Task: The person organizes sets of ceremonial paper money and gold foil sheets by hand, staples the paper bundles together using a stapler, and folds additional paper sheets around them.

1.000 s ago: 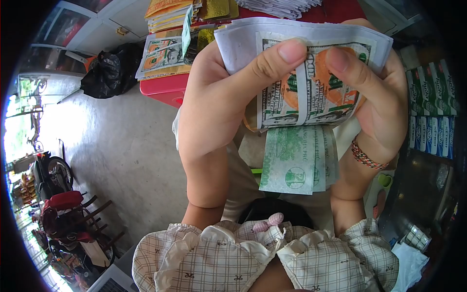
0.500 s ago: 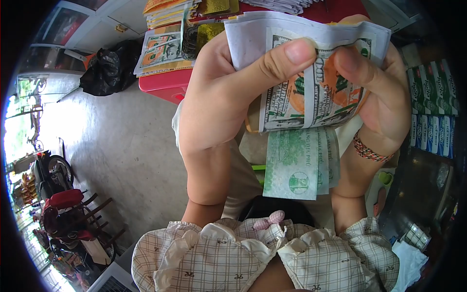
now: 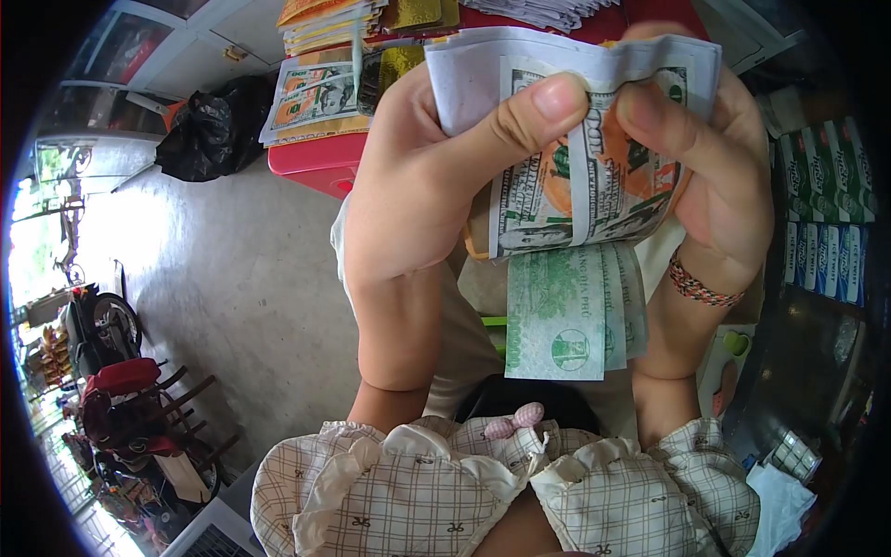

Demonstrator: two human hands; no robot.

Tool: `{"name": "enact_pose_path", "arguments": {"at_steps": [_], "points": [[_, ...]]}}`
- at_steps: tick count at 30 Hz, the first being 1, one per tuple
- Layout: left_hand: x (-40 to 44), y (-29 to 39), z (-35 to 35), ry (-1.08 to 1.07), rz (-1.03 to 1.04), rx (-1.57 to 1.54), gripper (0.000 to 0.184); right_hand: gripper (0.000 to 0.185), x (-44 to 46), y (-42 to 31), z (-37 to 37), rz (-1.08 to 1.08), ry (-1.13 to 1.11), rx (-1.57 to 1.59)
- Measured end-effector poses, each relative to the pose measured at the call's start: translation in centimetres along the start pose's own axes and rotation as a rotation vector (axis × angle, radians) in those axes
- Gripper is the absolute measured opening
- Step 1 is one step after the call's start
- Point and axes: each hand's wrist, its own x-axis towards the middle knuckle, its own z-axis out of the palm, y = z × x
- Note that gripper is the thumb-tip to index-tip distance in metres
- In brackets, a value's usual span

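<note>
My left hand (image 3: 418, 186) and my right hand (image 3: 719, 158) grip one bundle of printed paper notes (image 3: 580, 200) from both sides, thumbs pressed on its face. White sheets (image 3: 464, 84) form the bundle's upper edge, and its lower part curves over. Several green notes (image 3: 555, 311) hang fanned out below it. The fingers behind the bundle are mostly hidden. Beyond my left hand, more printed notes (image 3: 316, 91) lie on the red table (image 3: 306, 165).
Stacks of orange and yellow paper (image 3: 329, 26) and white papers (image 3: 538, 11) are on the table. A black plastic bag (image 3: 209, 135) sits on the floor at left, with a motorbike (image 3: 107, 320) farther off. Green and blue boxes (image 3: 826, 255) stand at right.
The bundle and both hands have shifted slightly left since half a second ago. The upper right edge of the white sheets has bent inward, and the green notes hang a little lower than one second ago.
</note>
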Motion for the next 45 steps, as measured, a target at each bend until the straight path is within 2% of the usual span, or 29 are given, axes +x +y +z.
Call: {"name": "enact_pose_path", "arguments": {"at_steps": [3, 5, 8, 12, 14, 18, 20, 21, 23, 26, 29, 33, 36, 39, 41, 42, 44, 45], "points": [[-0.2, 0.6, 0.1, -0.012, 0.047, 0.159, 0.032, 0.033, 0.5, -0.8, 1.7, -0.114, 0.046, -0.058], [-0.3, 0.8, 0.2, -0.007, 0.042, 0.179, 0.03, 0.054, 0.6, -1.6, 2.9, -0.125, 0.17, 0.04], [-0.6, 0.8, 0.5, 0.015, 0.062, 0.189, 0.028, 0.053, 0.4, -1.4, 3.1, -0.223, 0.169, -0.14], [-0.7, 0.8, 0.6, 0.002, 0.074, 0.14, 0.026, 0.05, 0.3, -1.1, 3.6, -0.297, 0.219, -0.175], [-1.0, 1.1, 0.6, -0.003, 0.065, 0.165, 0.024, 0.049, 0.5, -0.8, 2.8, -0.401, 0.119, -0.26], [-1.1, 0.6, 1.4, 0.032, 0.081, 0.172, 0.023, 0.05, 0.4, -1.0, 3.0, -0.381, 0.121, -0.235], [-1.2, -0.4, 2.7, 0.357, 0.206, 0.271, 0.023, 0.052, 0.3, -1.3, 3.1, -0.325, 0.156, -0.307], [-1.1, -0.3, 1.7, 0.358, 0.205, 0.271, 0.023, 0.052, 0.2, -1.3, 3.4, -0.324, 0.156, -0.307], [-0.5, 0.5, -0.6, 0.065, 0.183, 0.368, 0.024, 0.052, 0.3, -1.1, 4.0, -0.33, 0.24, -0.28], [-0.9, 1.2, 0.5, -0.012, 0.058, 0.196, 0.026, 0.051, 0.3, -1.0, 3.6, -0.338, 0.191, -0.215], [-0.8, 1.0, 0.2, -0.037, 0.05, 0.185, 0.027, 0.052, 0.2, -1.7, 3.2, -0.282, 0.149, -0.274], [-0.8, 1.1, 0.2, -0.032, 0.016, 0.155, 0.029, 0.053, 0.4, -1.2, 2.6, -0.358, 0.082, -0.3], [-0.7, 1.0, 0.3, -0.057, 0.007, 0.119, 0.03, 0.052, 0.3, -1.1, 2.7, -0.314, 0.08, -0.226], [-0.8, 0.7, 0.1, -0.051, 0.054, 0.155, 0.033, 0.051, 0.8, -0.2, 2.1, -0.366, 0.036, -0.109], [-0.5, -0.5, -0.9, 0.137, 0.15, 0.169, 0.025, 0.049, 1.2, 0.0, 1.8, -0.367, 0.039, -0.085], [-0.3, -0.6, -1.1, 0.138, 0.151, 0.168, 0.025, 0.049, 1.0, -0.4, 2.1, -0.367, 0.038, -0.087], [0.1, -0.6, -1.2, 0.152, 0.279, 0.302, 0.024, 0.047, 0.5, -1.2, 3.2, -0.302, 0.152, -0.331], [0.4, -0.6, -1.3, 0.158, 0.345, 0.37, 0.024, 0.047, 0.6, -1.1, 3.3, -0.305, 0.153, -0.332]]}}
